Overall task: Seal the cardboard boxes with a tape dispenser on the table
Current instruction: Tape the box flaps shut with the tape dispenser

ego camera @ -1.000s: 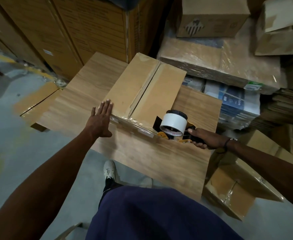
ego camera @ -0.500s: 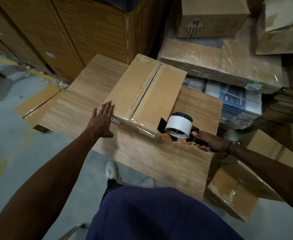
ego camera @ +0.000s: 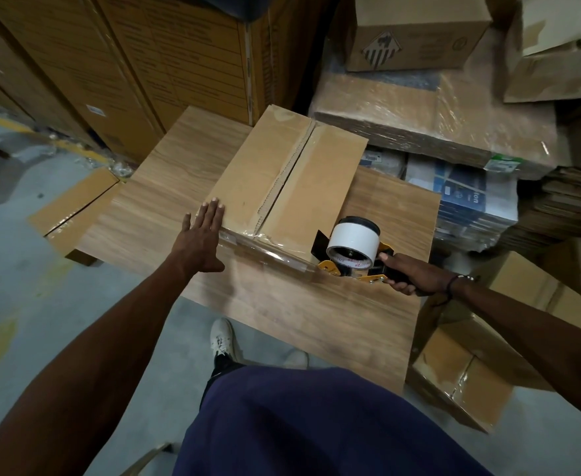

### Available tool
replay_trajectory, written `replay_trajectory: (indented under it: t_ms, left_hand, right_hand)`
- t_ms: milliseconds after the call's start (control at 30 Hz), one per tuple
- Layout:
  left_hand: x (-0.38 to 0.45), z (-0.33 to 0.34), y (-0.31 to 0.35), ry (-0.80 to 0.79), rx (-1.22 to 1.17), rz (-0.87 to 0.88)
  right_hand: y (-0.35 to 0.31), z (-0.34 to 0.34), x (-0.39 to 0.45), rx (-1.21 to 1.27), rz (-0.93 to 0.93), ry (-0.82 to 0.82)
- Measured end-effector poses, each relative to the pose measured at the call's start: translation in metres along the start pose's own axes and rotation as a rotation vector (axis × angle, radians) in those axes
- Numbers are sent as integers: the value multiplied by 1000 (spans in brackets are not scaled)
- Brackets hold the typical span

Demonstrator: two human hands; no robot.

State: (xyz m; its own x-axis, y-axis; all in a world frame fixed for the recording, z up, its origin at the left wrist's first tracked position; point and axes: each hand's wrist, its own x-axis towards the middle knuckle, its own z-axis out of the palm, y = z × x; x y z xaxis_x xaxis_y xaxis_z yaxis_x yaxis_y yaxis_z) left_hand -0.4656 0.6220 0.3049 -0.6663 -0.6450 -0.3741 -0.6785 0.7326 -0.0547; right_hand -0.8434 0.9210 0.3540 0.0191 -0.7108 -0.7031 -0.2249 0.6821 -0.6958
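Left hand flat against box; right hand clenches dispenser (tape seemingly attached).

Cardboard box lies flat on wooden table, top flaps closed. Left hand, fingers straight, presses box's near left corner. Right hand grips tape dispenser at box's near right corner; clear tape runs along near edge.

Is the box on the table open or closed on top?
Closed: the cardboard box has both top flaps folded flat, meeting at the centre seam. No tape is visible along that seam; clear tape runs along its near edge.
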Motion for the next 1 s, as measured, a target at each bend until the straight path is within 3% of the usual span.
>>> replay_trajectory:
  t_ms: [200, 333, 467, 533, 1000]
  left_hand:
    - [3, -9, 6, -47, 11, -17]
    - [14, -20, 47, -8, -264, -131]
    - [17, -8, 125, 116, -383, 38]
    - [16, -2, 150, 141, -403, 31]
    - [25, 11, 151, 163, -414, 14]
  right_hand:
    - [5, 0, 3, -28, -8, 7]
    - [7, 6, 0, -101, -70, 47]
    - [15, 11, -2, -113, -100, 96]
    - [19, 13, -3, -116, -103, 100]
    - [33, 1, -29, -218, -49, 158]
